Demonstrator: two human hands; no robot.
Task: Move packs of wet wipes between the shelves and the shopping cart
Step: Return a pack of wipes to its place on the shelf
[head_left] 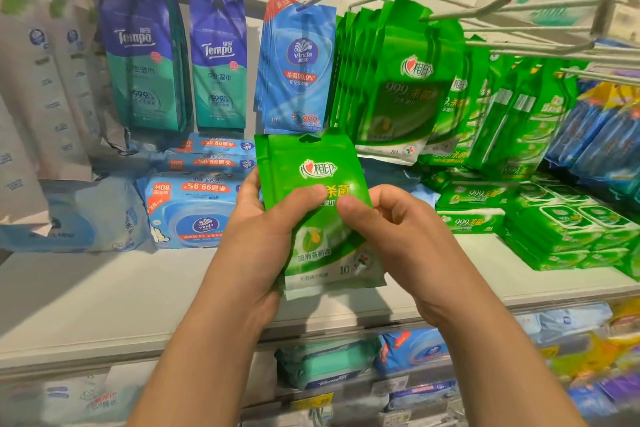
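Note:
I hold a small stack of flat green wet-wipe packs (318, 163) upright in front of the shelf, hang hole at the top. My left hand (266, 239) grips the stack from the left, thumb across the front. My right hand (388, 225) pinches the front pack at its right side, thumb on the printed face. More of the same green packs (398, 80) hang on metal hooks just above and to the right. The shopping cart is out of view.
Blue Vinda packs (298, 69) and two Tempo pack rows (218, 55) hang to the left. Stacked blue wipe bricks (197, 208) and green bricks (568, 232) lie on the white shelf (138, 288). Bare hook prongs (467, 10) jut out overhead. A lower shelf holds more packs (329, 367).

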